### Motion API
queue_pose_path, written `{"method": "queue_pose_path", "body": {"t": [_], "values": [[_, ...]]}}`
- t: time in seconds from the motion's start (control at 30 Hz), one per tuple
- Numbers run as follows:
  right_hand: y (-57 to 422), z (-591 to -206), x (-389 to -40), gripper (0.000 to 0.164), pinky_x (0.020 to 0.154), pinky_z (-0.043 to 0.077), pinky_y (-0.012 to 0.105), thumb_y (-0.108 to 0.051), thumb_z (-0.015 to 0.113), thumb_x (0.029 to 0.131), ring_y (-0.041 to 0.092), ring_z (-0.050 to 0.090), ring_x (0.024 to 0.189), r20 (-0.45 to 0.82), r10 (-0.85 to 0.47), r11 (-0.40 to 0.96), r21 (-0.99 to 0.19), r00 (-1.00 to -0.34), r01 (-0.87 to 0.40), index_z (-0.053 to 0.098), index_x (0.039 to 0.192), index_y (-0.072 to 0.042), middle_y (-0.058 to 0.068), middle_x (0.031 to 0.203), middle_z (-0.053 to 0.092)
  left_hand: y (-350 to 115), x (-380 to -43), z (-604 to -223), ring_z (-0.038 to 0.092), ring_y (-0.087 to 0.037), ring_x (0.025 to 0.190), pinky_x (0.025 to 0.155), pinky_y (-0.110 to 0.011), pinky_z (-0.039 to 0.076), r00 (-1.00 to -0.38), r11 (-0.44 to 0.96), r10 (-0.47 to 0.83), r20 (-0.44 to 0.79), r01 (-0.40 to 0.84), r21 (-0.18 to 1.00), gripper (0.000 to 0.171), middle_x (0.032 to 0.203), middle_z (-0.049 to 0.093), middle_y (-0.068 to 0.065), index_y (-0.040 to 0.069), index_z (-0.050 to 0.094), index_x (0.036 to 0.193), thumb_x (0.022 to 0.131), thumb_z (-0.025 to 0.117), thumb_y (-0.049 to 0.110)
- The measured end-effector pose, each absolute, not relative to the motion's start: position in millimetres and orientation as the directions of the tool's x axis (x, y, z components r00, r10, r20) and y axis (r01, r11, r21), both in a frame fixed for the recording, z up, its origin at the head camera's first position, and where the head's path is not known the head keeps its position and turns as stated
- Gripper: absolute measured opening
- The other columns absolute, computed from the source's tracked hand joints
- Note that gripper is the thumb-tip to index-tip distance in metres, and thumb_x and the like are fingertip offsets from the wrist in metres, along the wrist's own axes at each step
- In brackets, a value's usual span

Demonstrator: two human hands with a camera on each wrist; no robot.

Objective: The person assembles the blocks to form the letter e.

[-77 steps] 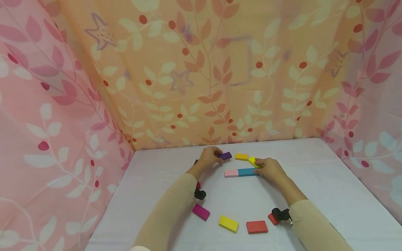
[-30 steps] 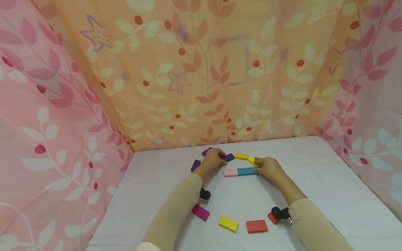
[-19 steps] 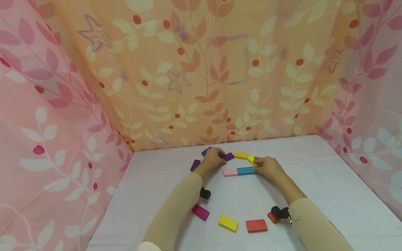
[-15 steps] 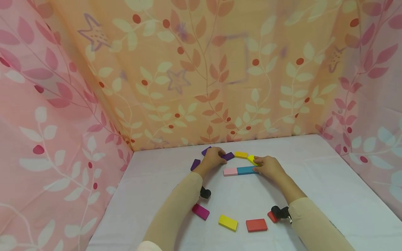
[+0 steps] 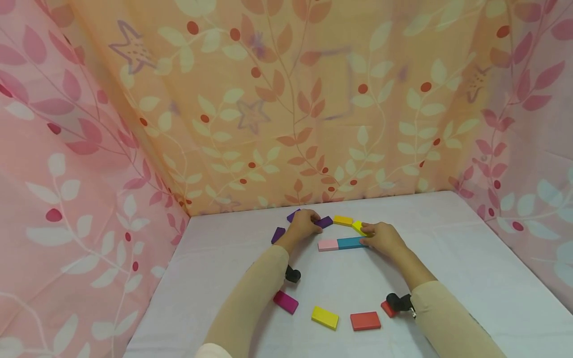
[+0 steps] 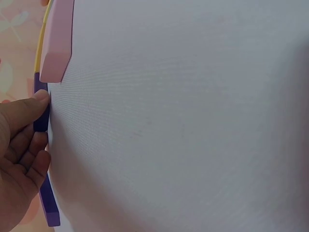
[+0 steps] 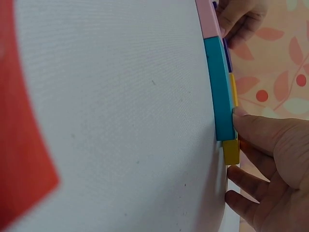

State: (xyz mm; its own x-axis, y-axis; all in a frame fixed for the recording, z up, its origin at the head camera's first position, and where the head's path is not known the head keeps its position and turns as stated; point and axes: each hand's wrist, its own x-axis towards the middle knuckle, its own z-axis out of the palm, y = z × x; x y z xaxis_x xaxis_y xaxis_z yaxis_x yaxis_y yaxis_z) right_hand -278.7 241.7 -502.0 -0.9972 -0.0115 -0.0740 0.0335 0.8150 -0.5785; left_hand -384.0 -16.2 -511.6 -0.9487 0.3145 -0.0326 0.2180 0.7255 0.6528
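In the head view my left hand [image 5: 304, 223] pinches a purple block [image 5: 324, 222] at the back of the table. The left wrist view has the thumb on the near face of that purple block [image 6: 42, 113], with the other fingers curled beside and behind it. My right hand [image 5: 385, 241] holds a bright yellow block [image 5: 359, 228] between thumb and fingers, its far part hidden behind the blue block [image 7: 221, 92]. A pink block [image 5: 328, 245] lies end to end with the blue one in front. A deeper yellow block [image 5: 343, 220] sits between the held blocks.
More purple blocks [image 5: 278, 235] lie to the left, partly behind my left hand. Nearer are a magenta block [image 5: 286, 302], a yellow block [image 5: 325, 317], a red block [image 5: 365, 320] and another red block [image 5: 388, 309] under the right wrist camera. Patterned cloth [image 5: 286, 124] walls the table.
My left hand has moved the purple block slightly right, up to the deeper yellow block, and then stayed still. The right hand has kept its place.
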Motion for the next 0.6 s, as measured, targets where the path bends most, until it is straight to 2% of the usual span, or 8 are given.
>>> {"method": "queue_pose_path", "body": {"t": [0.6], "values": [[238.3,-500.0,-278.5,0.05,0.114,0.03,0.066,-0.03,0.077,0.093,0.047,0.041,0.142,-0.093,0.012,0.819,-0.57,-0.996,0.063,0.066,0.136,-0.007,0.011,0.15,0.055,-15.5,-379.4,-506.9,0.064,-0.016,0.099,0.097,-0.032,0.054,-0.944,0.712,0.328,-0.015,0.237,0.661,0.035,0.111,0.073,-0.001,0.013,0.074,0.119,0.086,0.084,0.016]]}}
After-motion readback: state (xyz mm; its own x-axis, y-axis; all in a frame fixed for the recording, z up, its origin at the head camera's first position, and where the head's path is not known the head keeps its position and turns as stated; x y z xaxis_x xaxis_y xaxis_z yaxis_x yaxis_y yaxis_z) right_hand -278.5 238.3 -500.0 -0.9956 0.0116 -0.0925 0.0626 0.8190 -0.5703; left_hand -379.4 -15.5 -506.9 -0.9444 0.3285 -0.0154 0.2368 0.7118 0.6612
